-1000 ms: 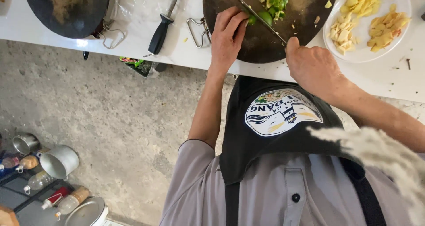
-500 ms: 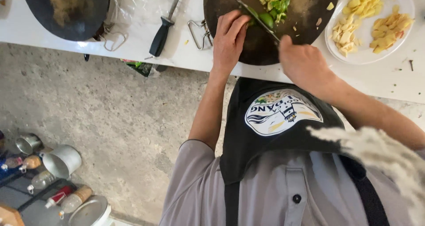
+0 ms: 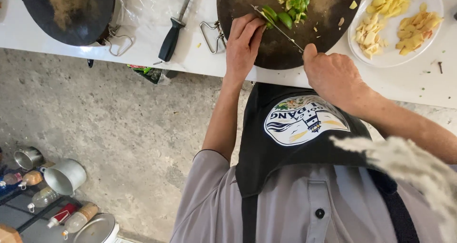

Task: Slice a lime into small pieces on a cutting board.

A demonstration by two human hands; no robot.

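— Green vegetable pieces (image 3: 285,7) lie on the round dark wooden chopping board (image 3: 285,43) at the white counter's (image 3: 200,57) edge.
— Risk?
— Left hand (image 3: 243,45) presses a piece down, fingertips touching the thin knife blade (image 3: 278,27) gripped by the right hand (image 3: 333,76). A slip could nick them.

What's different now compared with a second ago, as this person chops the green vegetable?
The right hand has kept the knife and worked it along the green vegetable, adding to the cut pieces beyond the blade. The left hand still steadies the vegetable, fingers curled. The round cutting board, the white plate of yellow slices and the black-handled tool have stayed put.
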